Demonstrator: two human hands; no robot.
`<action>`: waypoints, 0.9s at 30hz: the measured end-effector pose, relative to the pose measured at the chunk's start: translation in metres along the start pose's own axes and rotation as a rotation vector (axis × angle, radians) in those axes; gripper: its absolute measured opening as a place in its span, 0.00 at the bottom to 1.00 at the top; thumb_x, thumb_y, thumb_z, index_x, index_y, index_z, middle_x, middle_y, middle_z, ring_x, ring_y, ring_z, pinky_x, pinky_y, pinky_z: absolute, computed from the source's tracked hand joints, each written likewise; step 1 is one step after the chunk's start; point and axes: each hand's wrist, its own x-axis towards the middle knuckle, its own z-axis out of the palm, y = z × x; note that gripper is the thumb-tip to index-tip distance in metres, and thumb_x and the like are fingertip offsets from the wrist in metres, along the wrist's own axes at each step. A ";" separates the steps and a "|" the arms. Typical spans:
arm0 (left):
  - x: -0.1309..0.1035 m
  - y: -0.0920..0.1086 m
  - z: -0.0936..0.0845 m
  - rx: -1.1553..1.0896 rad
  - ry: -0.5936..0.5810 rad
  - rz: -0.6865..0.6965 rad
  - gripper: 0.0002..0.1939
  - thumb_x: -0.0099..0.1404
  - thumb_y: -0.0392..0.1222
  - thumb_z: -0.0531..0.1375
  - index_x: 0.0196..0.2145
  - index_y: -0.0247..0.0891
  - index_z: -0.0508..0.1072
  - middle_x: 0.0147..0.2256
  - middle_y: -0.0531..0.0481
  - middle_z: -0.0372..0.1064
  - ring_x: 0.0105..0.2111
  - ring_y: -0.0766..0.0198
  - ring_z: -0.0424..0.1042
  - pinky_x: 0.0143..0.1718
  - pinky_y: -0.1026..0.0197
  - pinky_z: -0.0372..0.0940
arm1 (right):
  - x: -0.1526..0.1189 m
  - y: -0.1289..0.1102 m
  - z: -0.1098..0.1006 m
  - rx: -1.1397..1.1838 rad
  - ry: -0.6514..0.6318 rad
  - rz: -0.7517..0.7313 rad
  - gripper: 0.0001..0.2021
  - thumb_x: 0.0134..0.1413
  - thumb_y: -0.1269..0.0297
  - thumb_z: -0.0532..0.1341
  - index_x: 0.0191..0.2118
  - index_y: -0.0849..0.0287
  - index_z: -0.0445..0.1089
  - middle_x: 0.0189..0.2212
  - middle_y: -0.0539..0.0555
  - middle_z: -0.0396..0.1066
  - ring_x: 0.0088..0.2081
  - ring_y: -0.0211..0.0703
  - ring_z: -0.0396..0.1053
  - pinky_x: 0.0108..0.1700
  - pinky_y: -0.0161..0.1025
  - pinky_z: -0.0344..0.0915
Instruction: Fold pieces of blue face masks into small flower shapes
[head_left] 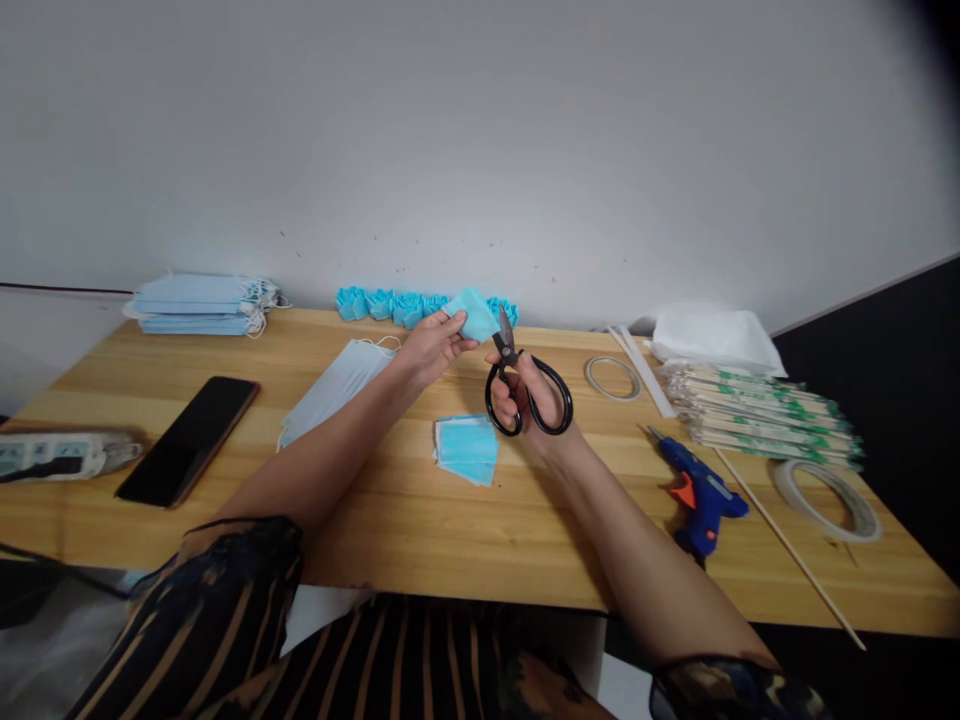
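Note:
Pinched between the fingers of my left hand (pixel 437 345) is a small light-blue piece of fabric (pixel 474 314), raised above the table. My right hand (pixel 534 400) holds black-handled scissors (pixel 507 350), its fingers through the loops. The blades point up, parted, at the right edge of the fabric piece. Below the hands, a small stack of cut blue pieces (pixel 466 450) lies on the wooden table (pixel 420 540). Left of it, partly behind my left forearm, lie flat face masks (pixel 337 388). Blue fabric flowers (pixel 405 307) stand in a row along the wall, partly hidden by the fabric piece.
At the left are a mask stack (pixel 199 305), a phone (pixel 189 440) and a power strip (pixel 64 455). At the right lie a blue glue gun (pixel 705 495), tape rolls (pixel 613 379), wrapped sticks (pixel 761 415), a white bag (pixel 712 340) and a thin stick (pixel 791 550).

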 end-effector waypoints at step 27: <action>0.002 0.000 -0.004 -0.015 -0.011 0.004 0.06 0.70 0.33 0.64 0.33 0.33 0.74 0.25 0.54 0.74 0.25 0.72 0.73 0.30 0.68 0.69 | 0.005 0.004 -0.004 -0.068 -0.006 -0.018 0.29 0.51 0.35 0.69 0.44 0.59 0.74 0.19 0.41 0.61 0.15 0.27 0.53 0.16 0.29 0.53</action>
